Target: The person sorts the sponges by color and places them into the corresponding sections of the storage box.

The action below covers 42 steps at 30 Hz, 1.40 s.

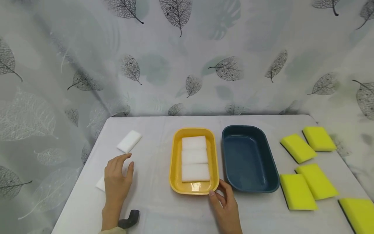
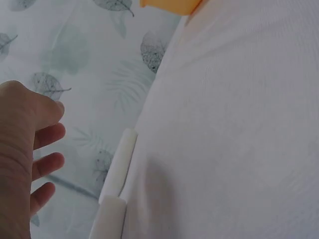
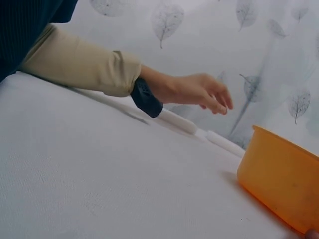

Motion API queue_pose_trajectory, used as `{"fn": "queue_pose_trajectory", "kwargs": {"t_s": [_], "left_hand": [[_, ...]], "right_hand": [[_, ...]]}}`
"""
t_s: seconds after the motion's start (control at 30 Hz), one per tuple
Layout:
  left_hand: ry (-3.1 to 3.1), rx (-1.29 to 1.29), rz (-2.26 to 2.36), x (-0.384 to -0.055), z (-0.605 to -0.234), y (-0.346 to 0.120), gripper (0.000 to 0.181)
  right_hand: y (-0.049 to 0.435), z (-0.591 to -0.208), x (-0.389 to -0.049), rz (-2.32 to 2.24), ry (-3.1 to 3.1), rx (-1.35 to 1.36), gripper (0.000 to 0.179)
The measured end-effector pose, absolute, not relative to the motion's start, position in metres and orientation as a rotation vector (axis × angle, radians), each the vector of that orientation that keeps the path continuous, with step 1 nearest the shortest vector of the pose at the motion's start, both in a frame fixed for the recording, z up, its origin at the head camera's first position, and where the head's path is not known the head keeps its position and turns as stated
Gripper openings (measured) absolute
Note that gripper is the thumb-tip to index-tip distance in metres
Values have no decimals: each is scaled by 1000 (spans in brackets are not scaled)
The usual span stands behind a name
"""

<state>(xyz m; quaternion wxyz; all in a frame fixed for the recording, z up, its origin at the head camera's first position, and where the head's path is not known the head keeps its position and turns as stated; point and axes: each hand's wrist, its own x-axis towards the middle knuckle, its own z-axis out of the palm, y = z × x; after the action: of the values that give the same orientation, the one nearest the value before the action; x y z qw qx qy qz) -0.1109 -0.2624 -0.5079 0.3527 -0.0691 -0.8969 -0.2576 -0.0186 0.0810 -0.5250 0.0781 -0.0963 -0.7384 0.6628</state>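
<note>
My left hand [image 1: 118, 177] is raised over the left of the table, fingers bent loosely and thumb apart, with nothing between them. Just beyond its fingertips lies a white sponge [image 1: 129, 141]. Another white sponge [image 1: 100, 184] is partly hidden behind that hand. With thumb and fingers, my right hand [image 1: 225, 208] holds the near right corner of a yellow tray [image 1: 174, 182]. Inside the tray, three white sponges [image 1: 195, 156] lie in a column. In the right wrist view the tray's wall [image 3: 279, 174] shows, with only a fingertip at the bottom edge.
A dark blue tray [image 1: 248, 187] stands right beside the yellow one. Several yellow sponges with dark undersides [image 1: 298, 191] lie on the right of the white-covered table [image 1: 157, 214]. A leaf-patterned curtain [image 1: 175, 58] hangs behind it. A dark wrist camera [image 1: 129, 219] is on the left wrist.
</note>
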Motion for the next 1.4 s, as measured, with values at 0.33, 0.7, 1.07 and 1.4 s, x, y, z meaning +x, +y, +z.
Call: {"fn": "queue_pose_trajectory", "kwargs": {"t_s": [0.33, 0.7, 1.07, 1.4], "left_hand": [[-2455, -2, -656, -104, -511, -282, 49], [-2606, 104, -540, -99, -516, -294, 63], [-2786, 233, -542, -88, -513, -305, 69], [-2848, 287, -522, -89, -513, -308, 73]], "right_hand": [[84, -524, -18, 2050, -2240, -329, 49], [84, -521, -19, 2059, -2240, -348, 49], [83, -524, -18, 2069, -2236, -343, 49], [84, -520, -18, 2037, -2230, -314, 48]]}}
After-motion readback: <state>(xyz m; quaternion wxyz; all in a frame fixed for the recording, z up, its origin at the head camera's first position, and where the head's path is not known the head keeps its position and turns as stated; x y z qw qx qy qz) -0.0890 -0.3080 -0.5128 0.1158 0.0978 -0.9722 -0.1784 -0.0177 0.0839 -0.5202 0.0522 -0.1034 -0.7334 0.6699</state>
